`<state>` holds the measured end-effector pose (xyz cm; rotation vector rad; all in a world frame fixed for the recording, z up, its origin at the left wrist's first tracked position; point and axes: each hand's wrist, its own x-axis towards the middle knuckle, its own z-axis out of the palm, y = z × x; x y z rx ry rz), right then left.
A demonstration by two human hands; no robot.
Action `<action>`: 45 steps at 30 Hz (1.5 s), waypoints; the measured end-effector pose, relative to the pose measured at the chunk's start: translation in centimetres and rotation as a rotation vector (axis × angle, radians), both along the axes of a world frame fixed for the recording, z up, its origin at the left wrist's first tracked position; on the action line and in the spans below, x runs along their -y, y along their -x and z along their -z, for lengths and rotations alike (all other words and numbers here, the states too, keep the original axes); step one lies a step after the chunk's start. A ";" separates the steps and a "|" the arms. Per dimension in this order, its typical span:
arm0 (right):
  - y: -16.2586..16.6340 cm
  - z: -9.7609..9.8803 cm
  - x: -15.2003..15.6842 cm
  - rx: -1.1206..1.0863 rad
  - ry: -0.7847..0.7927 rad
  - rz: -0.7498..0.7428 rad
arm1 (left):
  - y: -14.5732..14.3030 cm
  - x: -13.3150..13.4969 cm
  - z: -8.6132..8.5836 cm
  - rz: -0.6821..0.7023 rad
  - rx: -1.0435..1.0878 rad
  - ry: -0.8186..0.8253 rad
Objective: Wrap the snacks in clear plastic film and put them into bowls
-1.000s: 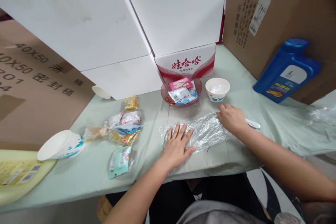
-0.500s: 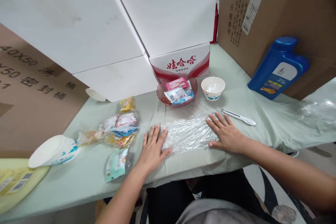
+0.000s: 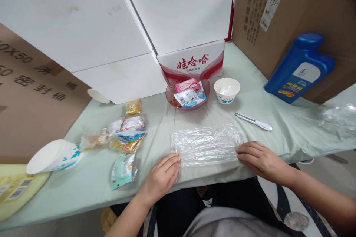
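A crinkled clear plastic bag (image 3: 207, 144) lies flattened on the cloth-covered table in front of me. My left hand (image 3: 164, 174) pinches its near left corner with the fingers pressed together. At the near right corner my right hand (image 3: 260, 159) is closed on the same bag, its thumb hidden beneath the fingers. A white utility knife (image 3: 253, 121) rests beyond my right hand. Behind the bag stand a pink glass bowl (image 3: 187, 106) with wrapped snacks in it and a white paper bowl (image 3: 226, 92) with blue leaf print.
Several packaged snacks (image 3: 129, 133) and a mint-green pouch (image 3: 122, 172) lie on the left. Beside them a paper bowl (image 3: 54, 157) is tipped over near a yellow container (image 3: 19, 189). White boxes (image 3: 191, 11) wall the back. A blue bottle (image 3: 300, 68) leans by a brown carton (image 3: 283, 18).
Both hands have drawn toward me and gone from lying flat with spread fingers to gripping the bag's near corners. The bag looks wider and smoother.
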<state>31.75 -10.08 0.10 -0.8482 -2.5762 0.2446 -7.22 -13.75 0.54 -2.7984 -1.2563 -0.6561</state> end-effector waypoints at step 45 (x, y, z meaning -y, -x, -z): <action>0.7 0.5 3.8 0.008 -0.087 0.139 | -10.6 -0.4 -0.2 -0.113 -0.110 0.242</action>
